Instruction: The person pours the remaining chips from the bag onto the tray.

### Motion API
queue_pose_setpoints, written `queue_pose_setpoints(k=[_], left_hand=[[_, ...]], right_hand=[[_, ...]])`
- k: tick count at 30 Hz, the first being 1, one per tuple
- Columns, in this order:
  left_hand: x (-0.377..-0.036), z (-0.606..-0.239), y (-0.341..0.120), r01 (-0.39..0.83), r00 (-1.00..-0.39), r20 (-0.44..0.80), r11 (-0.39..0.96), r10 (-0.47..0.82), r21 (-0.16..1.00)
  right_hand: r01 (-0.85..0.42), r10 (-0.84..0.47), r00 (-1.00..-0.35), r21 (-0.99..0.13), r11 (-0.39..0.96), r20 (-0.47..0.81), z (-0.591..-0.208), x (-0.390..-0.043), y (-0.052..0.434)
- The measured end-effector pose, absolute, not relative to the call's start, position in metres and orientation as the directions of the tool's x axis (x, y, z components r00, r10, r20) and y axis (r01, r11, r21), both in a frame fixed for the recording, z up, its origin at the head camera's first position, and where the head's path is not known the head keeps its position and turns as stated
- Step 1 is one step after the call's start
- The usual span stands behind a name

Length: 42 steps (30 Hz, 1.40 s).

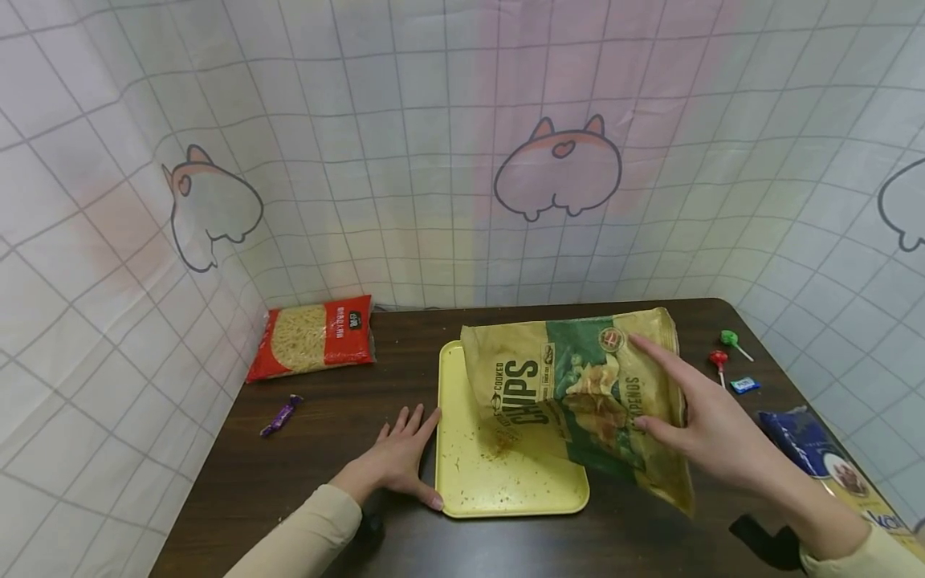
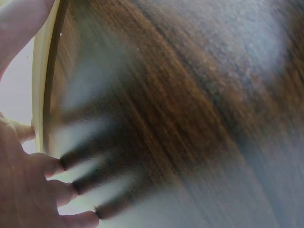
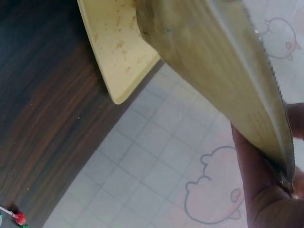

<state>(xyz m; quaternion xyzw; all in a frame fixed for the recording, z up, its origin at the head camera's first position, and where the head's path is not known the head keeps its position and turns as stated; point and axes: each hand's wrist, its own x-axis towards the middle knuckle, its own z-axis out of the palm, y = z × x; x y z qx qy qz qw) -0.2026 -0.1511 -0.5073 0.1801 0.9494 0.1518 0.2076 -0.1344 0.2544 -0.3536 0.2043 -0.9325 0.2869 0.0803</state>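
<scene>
Nearest the camera, the left hand lies flat on the dark table, fingers spread and straight, thumb against the near-left corner of the yellow tray. Crumbs and an orange smear mark the tray floor. Above the tray's right half, the chips bag hangs tilted, held off the surface by the right hand, thumb on its front, other fingers straight along its right edge. Left of the tray lie 1 noodle packet and 1 purple candy; to the right, 2 lollipops and a blue packet. Risk: that light hold could let the bag slip, and its overhanging lower corner could shed contents onto the table.
</scene>
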Motion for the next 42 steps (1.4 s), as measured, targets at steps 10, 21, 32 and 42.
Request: queue_pose_setpoints(k=[10, 21, 32, 42], left_hand=[[-0.203, -0.510, -0.152, 0.278, -0.848, -0.341, 0.889, 0.405, 0.365], [-0.205, -0.509, -0.151, 0.267, -0.854, -0.343, 0.895, 0.391, 0.357], [-0.203, -0.509, -0.151, 0.269, -0.854, -0.343, 0.896, 0.392, 0.353], [-0.203, -0.509, -0.152, 0.273, -0.848, -0.347, 0.891, 0.401, 0.364]], right_hand=[[-0.422, -0.318, -0.905, -0.501, 0.755, 0.284, -0.352, -0.134, 0.251], [-0.441, -0.363, -0.897, -0.545, 0.713, 0.251, -0.343, -0.131, 0.250], [-0.424, -0.348, -0.906, -0.553, 0.717, 0.242, -0.343, -0.132, 0.243], [-0.429, -0.310, -0.899, -0.477, 0.767, 0.311, -0.340, -0.139, 0.238]])
